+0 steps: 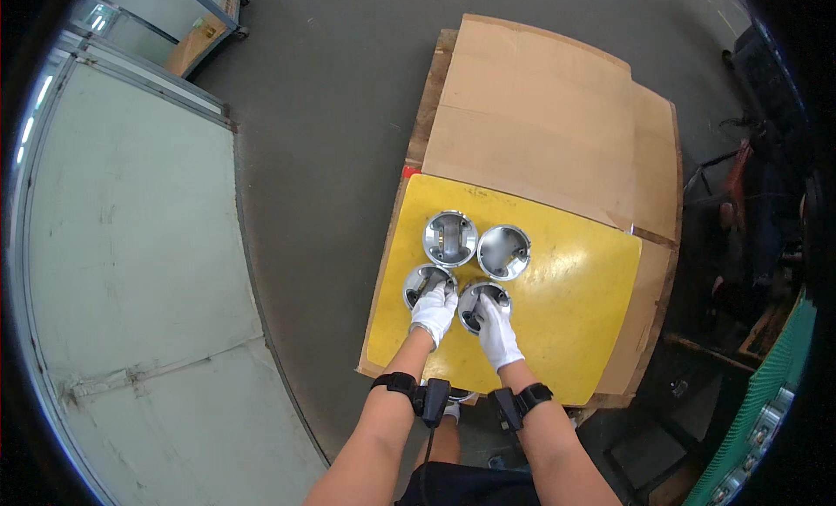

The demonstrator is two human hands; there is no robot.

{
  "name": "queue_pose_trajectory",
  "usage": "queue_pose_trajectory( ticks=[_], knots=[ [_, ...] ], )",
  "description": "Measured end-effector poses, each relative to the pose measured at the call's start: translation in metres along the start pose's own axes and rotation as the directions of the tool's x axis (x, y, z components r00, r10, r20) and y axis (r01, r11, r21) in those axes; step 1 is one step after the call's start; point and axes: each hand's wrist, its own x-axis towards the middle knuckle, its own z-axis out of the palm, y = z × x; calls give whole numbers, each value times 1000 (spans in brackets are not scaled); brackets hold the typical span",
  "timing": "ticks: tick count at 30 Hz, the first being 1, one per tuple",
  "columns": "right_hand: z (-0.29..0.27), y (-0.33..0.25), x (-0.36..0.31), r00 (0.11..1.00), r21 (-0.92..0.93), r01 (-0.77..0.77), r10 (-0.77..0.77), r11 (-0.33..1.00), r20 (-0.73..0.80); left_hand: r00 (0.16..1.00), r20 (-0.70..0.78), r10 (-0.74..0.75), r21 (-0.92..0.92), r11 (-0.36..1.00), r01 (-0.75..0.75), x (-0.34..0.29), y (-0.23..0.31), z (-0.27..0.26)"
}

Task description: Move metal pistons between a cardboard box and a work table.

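A pale panel [148, 219] fills the left of the frame, and a cart [198, 44] with a wooden shelf stands in the upper left. Grey floor [322, 158] runs between them and a yellow board [575, 306] near the middle, laid on wood and cardboard [540, 114] that reaches into the upper right.

Four round metal pistons sit close together on the left part of the board, hollow sides showing. The lower-left piston [419, 286] is partly under the white-gloved left hand [434, 313], whose bent fingers reach over its rim; I cannot tell whether they grip it. A black strap [396, 383] with a small box is on that forearm. Above, the upper-left piston [450, 239] lies free of both hands. Next comes the lower-right piston [473, 304], with the fingers of the gloved right hand [496, 333] dipping into its hollow; whether they are clenched on it is hidden. The right forearm has a similar band [532, 396]. The upper-right piston [504, 250] rests untouched.

The far right is dark and cluttered. In the lower right corner, shiny metal parts [766, 426] lie on a green mat [771, 375].
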Motion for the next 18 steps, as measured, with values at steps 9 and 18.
queue_pose_trajectory(
  ticks=[9,18],
  knots=[
    [-38,27,-36,947,-51,-296,286,954,-144,984,176,25,219,974,-64,-34,-7,-14],
    [-174,-38,-241,863,-599,-332,491,728,119,969,215,122,-81,991,-106,-212,-75,19]
  ],
)
